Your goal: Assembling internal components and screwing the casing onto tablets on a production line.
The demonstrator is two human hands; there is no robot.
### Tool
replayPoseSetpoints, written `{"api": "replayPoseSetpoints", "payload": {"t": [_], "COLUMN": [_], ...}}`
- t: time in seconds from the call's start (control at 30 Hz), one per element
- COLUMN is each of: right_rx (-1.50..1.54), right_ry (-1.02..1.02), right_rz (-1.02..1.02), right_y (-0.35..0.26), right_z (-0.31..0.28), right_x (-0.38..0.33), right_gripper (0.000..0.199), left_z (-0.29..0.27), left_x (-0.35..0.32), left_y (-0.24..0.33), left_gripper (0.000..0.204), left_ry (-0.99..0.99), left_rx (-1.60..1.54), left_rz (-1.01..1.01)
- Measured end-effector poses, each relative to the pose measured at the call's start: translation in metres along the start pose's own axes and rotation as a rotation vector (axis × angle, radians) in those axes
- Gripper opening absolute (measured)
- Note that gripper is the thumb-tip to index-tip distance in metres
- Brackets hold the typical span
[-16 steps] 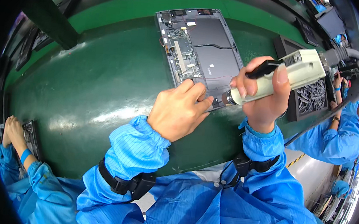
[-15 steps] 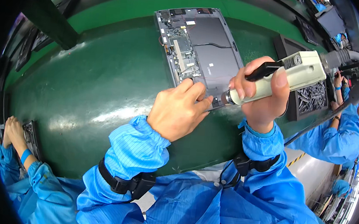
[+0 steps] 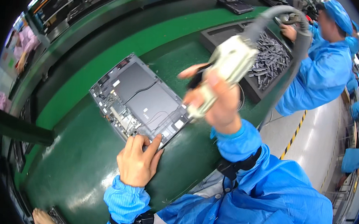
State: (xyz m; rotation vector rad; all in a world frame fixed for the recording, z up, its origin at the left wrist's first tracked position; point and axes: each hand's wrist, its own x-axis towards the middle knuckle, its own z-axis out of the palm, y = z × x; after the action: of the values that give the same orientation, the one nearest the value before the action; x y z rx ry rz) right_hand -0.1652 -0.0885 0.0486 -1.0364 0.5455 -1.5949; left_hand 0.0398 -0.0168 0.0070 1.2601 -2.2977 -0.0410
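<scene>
A dark grey laptop base (image 3: 157, 95), its inside exposed, lies at a slant on the green bench. A circuit board (image 3: 122, 116) runs along its left side, and a black cable crosses the large dark panel. My left hand (image 3: 137, 161) holds its near edge, index finger stretched over the rim and the other fingers curled. In my right hand (image 3: 224, 107) is a cream electric screwdriver (image 3: 234, 57) with a black lever, blurred by motion. Its lower end is over the right corner of the base; whether the tip touches cannot be made out.
A black tray (image 3: 212, 39) full of small dark strips (image 3: 270, 60) stands at the right. The screwdriver's thick grey cable (image 3: 305, 46) arches beside it. A co-worker in blue (image 3: 321, 72) sits beyond. Another person's hand (image 3: 43, 218) shows at lower left, below a dark post (image 3: 22, 128).
My view has swung to the right. The screwdriver has tilted more upright and its end has come away from my left hand, toward the right corner. My left hand stays at the near edge.
</scene>
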Motion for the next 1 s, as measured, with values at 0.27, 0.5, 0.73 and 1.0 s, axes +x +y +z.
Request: {"api": "replayPoseSetpoints", "payload": {"t": [0.27, 0.5, 0.73, 1.0], "right_rx": [-0.211, -0.315, -0.413, -0.428], "right_ry": [0.364, 0.346, 0.343, 0.330], "right_rz": [-0.221, -0.175, -0.157, -0.138], "right_y": [-0.027, -0.022, -0.020, -0.021], "right_z": [-0.088, -0.088, -0.086, -0.086], "right_x": [0.027, 0.023, 0.025, 0.025], "right_gripper": [0.027, 0.032, 0.036, 0.036], "left_z": [0.004, 0.002, 0.003, -0.009], "left_x": [0.011, 0.009, 0.009, 0.009], "left_y": [0.006, 0.008, 0.007, 0.001], "left_gripper": [0.041, 0.043, 0.042, 0.044], "left_ry": [-0.041, -0.050, -0.063, -0.073], "left_rx": [0.068, 0.036, 0.002, -0.100], "left_rz": [0.076, 0.040, -0.009, -0.051]}}
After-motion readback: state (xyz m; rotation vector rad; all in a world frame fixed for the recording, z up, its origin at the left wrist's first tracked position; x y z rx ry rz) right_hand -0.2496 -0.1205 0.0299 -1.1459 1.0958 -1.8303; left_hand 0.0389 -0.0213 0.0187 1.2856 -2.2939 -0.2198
